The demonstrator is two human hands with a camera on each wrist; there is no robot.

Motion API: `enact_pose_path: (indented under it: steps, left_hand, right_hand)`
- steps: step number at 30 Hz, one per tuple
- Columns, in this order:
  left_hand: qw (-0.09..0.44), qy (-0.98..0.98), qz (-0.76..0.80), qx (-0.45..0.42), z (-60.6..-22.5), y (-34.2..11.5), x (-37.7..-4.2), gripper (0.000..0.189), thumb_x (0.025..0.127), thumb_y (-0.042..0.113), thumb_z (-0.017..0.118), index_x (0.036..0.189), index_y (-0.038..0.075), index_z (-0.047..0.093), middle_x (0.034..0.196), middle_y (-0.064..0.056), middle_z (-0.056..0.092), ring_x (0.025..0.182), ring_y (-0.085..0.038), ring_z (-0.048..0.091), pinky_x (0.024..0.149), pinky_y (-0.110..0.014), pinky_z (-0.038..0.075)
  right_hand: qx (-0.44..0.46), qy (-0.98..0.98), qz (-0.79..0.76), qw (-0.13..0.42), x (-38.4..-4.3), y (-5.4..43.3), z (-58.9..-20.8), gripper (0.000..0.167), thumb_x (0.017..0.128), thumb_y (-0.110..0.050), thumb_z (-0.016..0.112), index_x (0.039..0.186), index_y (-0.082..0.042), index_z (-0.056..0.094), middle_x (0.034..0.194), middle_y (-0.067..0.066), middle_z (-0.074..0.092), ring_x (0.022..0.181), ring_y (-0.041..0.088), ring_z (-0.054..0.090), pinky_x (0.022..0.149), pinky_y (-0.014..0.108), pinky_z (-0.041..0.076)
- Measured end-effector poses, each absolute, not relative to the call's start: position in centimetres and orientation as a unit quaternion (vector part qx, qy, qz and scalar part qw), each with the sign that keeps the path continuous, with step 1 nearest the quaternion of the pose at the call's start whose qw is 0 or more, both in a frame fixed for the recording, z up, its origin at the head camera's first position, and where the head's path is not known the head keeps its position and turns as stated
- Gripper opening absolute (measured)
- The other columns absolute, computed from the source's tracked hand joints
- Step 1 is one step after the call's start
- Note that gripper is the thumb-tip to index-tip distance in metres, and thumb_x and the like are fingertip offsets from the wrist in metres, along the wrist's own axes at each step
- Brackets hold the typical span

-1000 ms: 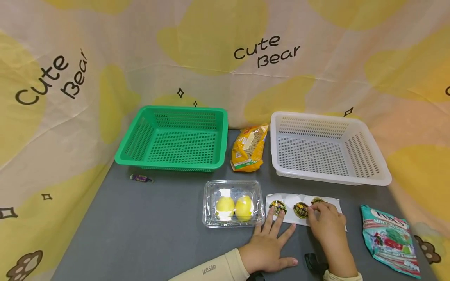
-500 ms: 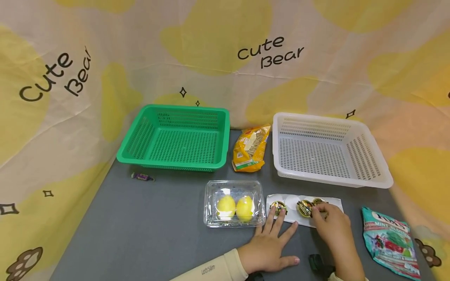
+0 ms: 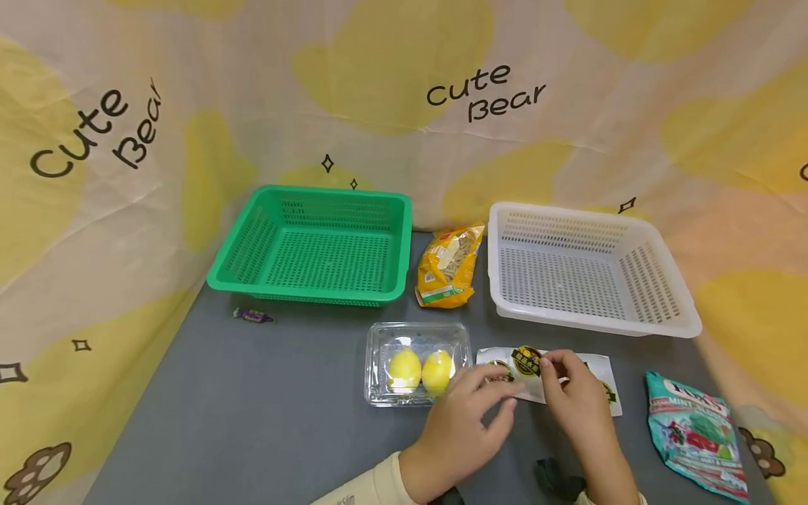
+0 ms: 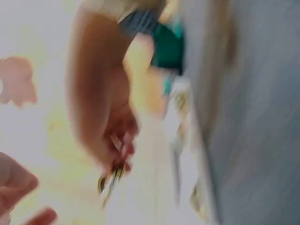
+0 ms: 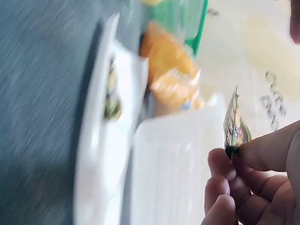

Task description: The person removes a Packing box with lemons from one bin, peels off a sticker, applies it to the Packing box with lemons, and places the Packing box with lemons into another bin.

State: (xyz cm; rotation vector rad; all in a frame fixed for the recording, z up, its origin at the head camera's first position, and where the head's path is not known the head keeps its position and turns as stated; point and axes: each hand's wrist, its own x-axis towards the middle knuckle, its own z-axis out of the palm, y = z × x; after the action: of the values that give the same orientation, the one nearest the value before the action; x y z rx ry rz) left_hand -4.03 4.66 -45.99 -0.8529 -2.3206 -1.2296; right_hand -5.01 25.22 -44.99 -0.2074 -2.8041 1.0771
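Observation:
My right hand [image 3: 579,400] pinches a round black-and-gold sticker [image 3: 525,361] by its edge between thumb and index finger. In the right wrist view the peeled sticker [image 5: 236,126] stands up from the fingertips. Below it lies a white sticker sheet [image 3: 495,354] with other round stickers on it, partly covered by the hands. My left hand [image 3: 463,421] is raised beside the sheet, fingers spread and slightly bent, holding nothing. Its fingers overlap the right corner of a clear plastic box [image 3: 372,365] containing two yellow lemon-like fruits [image 3: 404,368].
A green basket [image 3: 309,289] and a white basket [image 3: 587,324] stand at the back. Between them leans a yellow snack bag [image 3: 448,266]. A teal Fox's candy bag [image 3: 697,435] lies at the right, and a purple wrapped candy [image 3: 254,315] at the left.
My right hand has peeled the sticker off the sheet and carried it leftward. My left hand, earlier pressed flat on the sheet and table, has lifted with its fingers bent.

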Motion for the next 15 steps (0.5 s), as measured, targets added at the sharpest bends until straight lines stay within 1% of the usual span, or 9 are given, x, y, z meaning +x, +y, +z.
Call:
enact_pose_path:
  steps: [2,5,7,8,11,13,15]
  left_hand:
    - [0.183,-0.832,-0.456,-0.259,-45.2,3.6,-4.9,0.023,0.097,0.017,0.077,0.118,0.021,0.082,0.128,0.001,0.069,0.107,-0.015,0.063,0.091,-0.029,0.051]
    - [0.132,-0.846,-0.479,-0.196,-44.4,1.9,-6.1,0.022,0.100,0.020,0.075,0.120,0.023,0.083,0.128,0.005,0.070,0.108,-0.016,0.060,0.090,-0.036,0.050]
    - [0.107,-0.851,-0.485,-0.171,-44.2,0.9,-6.7,0.022,0.100,0.021,0.076,0.120,0.023,0.083,0.123,0.009,0.074,0.109,-0.016,0.060,0.092,-0.038,0.049]
    - [0.101,-0.854,-0.483,-0.162,-44.2,0.4,-6.8,0.022,0.099,0.022,0.076,0.120,0.023,0.083,0.120,0.010,0.075,0.106,-0.015,0.060,0.090,-0.038,0.049]
    - [0.107,-0.867,-0.464,-0.143,-44.3,-0.8,-7.0,0.020,0.097,0.021,0.079,0.116,0.021,0.085,0.112,0.010,0.078,0.096,-0.014,0.059,0.084,-0.037,0.048]
    - [0.127,-0.877,-0.443,-0.132,-44.6,-1.4,-6.9,0.018,0.095,0.019,0.082,0.112,0.018,0.086,0.106,0.009,0.079,0.090,-0.015,0.058,0.080,-0.037,0.048]
    - [0.150,-0.891,-0.412,-0.118,-44.9,-1.9,-6.8,0.018,0.092,0.019,0.084,0.110,0.017,0.087,0.102,0.007,0.080,0.088,-0.016,0.058,0.079,-0.037,0.047]
  right_hand:
    - [-0.040,-0.928,0.363,0.081,-5.3,24.0,-44.5,0.012,0.106,-0.016,0.066,0.109,-0.005,0.070,0.093,0.007,0.071,0.076,0.020,0.062,0.066,0.034,0.049]
    - [0.001,-0.924,0.371,0.088,-5.8,22.2,-44.2,0.006,0.103,-0.011,0.069,0.105,-0.006,0.071,0.088,0.004,0.068,0.073,0.016,0.059,0.063,0.031,0.048]
    - [0.019,-0.923,0.376,0.081,-6.1,21.0,-44.0,0.005,0.103,-0.011,0.069,0.104,-0.007,0.071,0.086,0.001,0.066,0.072,0.016,0.057,0.062,0.031,0.048]
    - [0.027,-0.922,0.378,0.077,-6.2,20.4,-44.0,0.004,0.103,-0.011,0.069,0.103,-0.007,0.071,0.086,0.001,0.066,0.072,0.015,0.056,0.062,0.031,0.048]
    - [0.045,-0.923,0.378,0.059,-6.8,18.5,-44.0,0.005,0.102,-0.012,0.071,0.104,-0.008,0.073,0.086,-0.001,0.065,0.073,0.015,0.055,0.065,0.033,0.048]
    - [0.055,-0.923,0.377,0.046,-7.2,17.3,-44.0,0.005,0.102,-0.013,0.071,0.104,-0.009,0.074,0.086,0.000,0.065,0.075,0.016,0.054,0.066,0.035,0.048]
    - [0.064,-0.926,0.370,0.037,-7.7,16.2,-44.2,0.006,0.102,-0.014,0.072,0.104,-0.010,0.075,0.086,-0.001,0.066,0.079,0.017,0.055,0.069,0.037,0.048]
